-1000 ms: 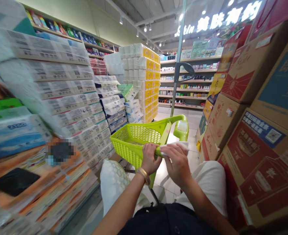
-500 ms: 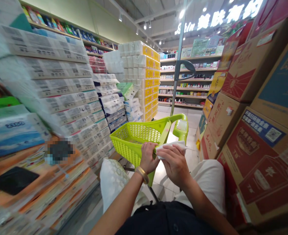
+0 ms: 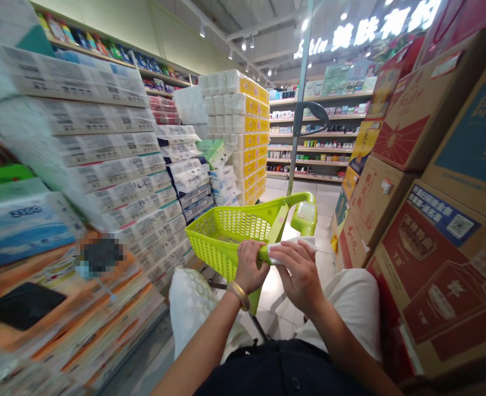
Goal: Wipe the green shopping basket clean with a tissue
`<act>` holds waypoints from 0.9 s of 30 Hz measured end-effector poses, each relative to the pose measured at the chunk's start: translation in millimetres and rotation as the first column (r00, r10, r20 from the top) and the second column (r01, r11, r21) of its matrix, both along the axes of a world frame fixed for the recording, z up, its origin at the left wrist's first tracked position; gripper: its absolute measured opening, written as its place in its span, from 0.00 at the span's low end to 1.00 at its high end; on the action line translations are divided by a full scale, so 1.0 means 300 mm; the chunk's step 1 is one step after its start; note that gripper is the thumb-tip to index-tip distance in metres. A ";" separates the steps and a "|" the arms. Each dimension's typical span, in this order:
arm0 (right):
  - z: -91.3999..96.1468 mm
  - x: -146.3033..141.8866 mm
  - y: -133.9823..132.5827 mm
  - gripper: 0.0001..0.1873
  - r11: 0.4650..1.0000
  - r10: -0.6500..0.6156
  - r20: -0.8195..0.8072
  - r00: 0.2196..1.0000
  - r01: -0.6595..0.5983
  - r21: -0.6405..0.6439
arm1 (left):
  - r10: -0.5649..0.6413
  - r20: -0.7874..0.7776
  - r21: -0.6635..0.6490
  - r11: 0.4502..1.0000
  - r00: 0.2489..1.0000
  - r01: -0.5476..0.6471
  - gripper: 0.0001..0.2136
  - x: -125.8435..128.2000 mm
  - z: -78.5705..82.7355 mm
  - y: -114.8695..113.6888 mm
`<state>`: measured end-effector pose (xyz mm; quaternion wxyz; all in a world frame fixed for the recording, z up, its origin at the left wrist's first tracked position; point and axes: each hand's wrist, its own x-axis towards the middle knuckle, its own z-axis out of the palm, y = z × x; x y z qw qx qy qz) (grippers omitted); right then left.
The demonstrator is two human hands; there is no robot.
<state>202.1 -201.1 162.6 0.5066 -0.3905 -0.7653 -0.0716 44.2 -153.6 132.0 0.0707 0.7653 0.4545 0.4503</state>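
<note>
Wall of stacked, plastic-wrapped white toilet-paper multipacks [image 3: 102, 148] along the left of a supermarket aisle; stacked brown cardboard cartons with red print [image 3: 436, 220] along the right. Between them, a pale tiled floor [image 3: 278, 300], with a tall block of white-and-yellow wrapped tissue rolls [image 3: 236, 132] and long merchandise shelves [image 3: 312, 148] farther off. At centre, a lime-green plastic shopping cart [image 3: 230, 236] with a perforated basket, directly ahead of a dark navy top [image 3: 279, 371] and a cream-white garment [image 3: 342, 313]. Near the cart's left side, a white patterned cloth sack [image 3: 189, 308]. Across the cart's near end, a lime-green handle bar [image 3: 264, 254]. Left grip [image 3: 249, 267]: closed around the bar, fingers curled over it. Right grip [image 3: 298, 275]: narrow, pinching a folded white tissue [image 3: 292, 245] pressed against the bar, just beside the left grip. Around the left wrist, a gold bangle [image 3: 239, 295].
</note>
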 end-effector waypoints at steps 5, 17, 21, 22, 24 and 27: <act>-0.006 0.064 0.039 0.11 0.998 -0.067 -0.237 0.969 0.069 -0.003 | -0.012 -0.012 0.038 0.999 1.000 0.012 0.12 -0.005 -0.006 0.000; -0.003 0.040 0.018 0.11 1.000 0.021 -0.075 0.997 -0.020 0.013 | -0.011 0.000 0.001 1.000 1.000 0.011 0.10 -0.005 -0.002 -0.007; -0.014 0.086 0.052 0.11 0.999 -0.038 -0.321 0.946 0.042 0.006 | -0.002 0.003 -0.002 1.000 1.000 0.002 0.12 -0.003 -0.003 -0.005; -0.015 0.082 0.049 0.11 0.999 -0.039 -0.333 0.942 0.042 0.001 | 0.000 0.005 -0.004 1.000 1.000 0.000 0.12 -0.002 -0.003 -0.005; -0.012 0.058 0.030 0.11 1.000 -0.022 -0.259 0.966 0.022 -0.003 | -0.005 0.008 -0.002 1.000 1.000 0.005 0.11 -0.002 -0.002 -0.004; -0.003 0.026 0.004 0.11 0.999 0.037 -0.082 0.996 -0.038 -0.005 | -0.020 0.014 0.010 1.000 1.000 0.020 0.09 -0.007 0.000 -0.005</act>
